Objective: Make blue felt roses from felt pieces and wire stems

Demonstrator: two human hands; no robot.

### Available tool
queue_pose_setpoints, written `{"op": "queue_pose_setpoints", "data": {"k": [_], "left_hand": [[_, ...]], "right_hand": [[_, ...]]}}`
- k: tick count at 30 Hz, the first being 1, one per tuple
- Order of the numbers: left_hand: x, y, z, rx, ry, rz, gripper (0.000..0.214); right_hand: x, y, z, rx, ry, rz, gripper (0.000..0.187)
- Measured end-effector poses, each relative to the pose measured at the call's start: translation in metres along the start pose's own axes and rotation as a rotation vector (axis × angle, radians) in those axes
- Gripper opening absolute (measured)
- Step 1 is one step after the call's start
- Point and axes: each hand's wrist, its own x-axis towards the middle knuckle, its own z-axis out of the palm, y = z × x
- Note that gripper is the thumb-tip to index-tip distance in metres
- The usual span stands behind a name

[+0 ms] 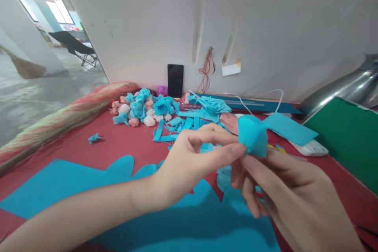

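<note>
A blue crepe-paper piece point(254, 136) is being rolled between my two hands above a red table point(118, 145). My left hand point(195, 157) pinches its left edge with thumb and fingers closed. My right hand point(283, 189) grips it from below and the right, fingers curled round it. A large blue paper sheet point(88, 189) with scalloped cuts lies under my forearms.
A pile of finished blue, pink and white paper roses point(141, 108) sits at the back beside blue strips and scraps point(189, 120). A black phone point(175, 80) leans on the white board behind. A green sheet point(348, 138) lies right, a broom point(59, 118) left.
</note>
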Motion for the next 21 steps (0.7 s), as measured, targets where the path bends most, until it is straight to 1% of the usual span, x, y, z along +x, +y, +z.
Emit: {"op": "queue_pose_setpoints", "data": {"k": [4, 7, 9, 11, 12, 14, 16, 21], "left_hand": [[0.0, 0.0, 0.0, 0.022, -0.018, 0.012, 0.019], [0.0, 0.001, 0.0, 0.063, 0.004, 0.038, 0.015], [0.001, 0.002, 0.0, 0.075, 0.017, 0.047, 0.017], [0.001, 0.004, 0.0, 0.075, 0.032, 0.048, 0.021], [0.002, 0.004, -0.001, 0.081, 0.037, 0.051, 0.02], [0.002, 0.006, -0.003, 0.113, 0.031, 0.059, 0.012], [0.003, 0.008, -0.005, 0.171, 0.033, 0.099, 0.006], [0.004, 0.018, -0.01, 0.397, 0.134, 0.311, 0.011]], "right_hand": [[0.0, 0.002, 0.0, -0.025, -0.048, 0.022, 0.032], [-0.001, 0.004, -0.001, -0.005, -0.043, 0.034, 0.033], [-0.001, 0.005, -0.001, 0.026, -0.027, 0.057, 0.034], [-0.003, 0.004, -0.003, 0.08, -0.039, 0.072, 0.033], [-0.004, 0.004, -0.003, 0.114, -0.055, 0.076, 0.032], [-0.004, 0.001, -0.006, 0.165, -0.086, 0.084, 0.027], [-0.004, -0.001, -0.008, 0.183, -0.083, 0.091, 0.024], [0.0, 0.001, -0.016, 0.11, -0.091, 0.051, 0.029]]}}
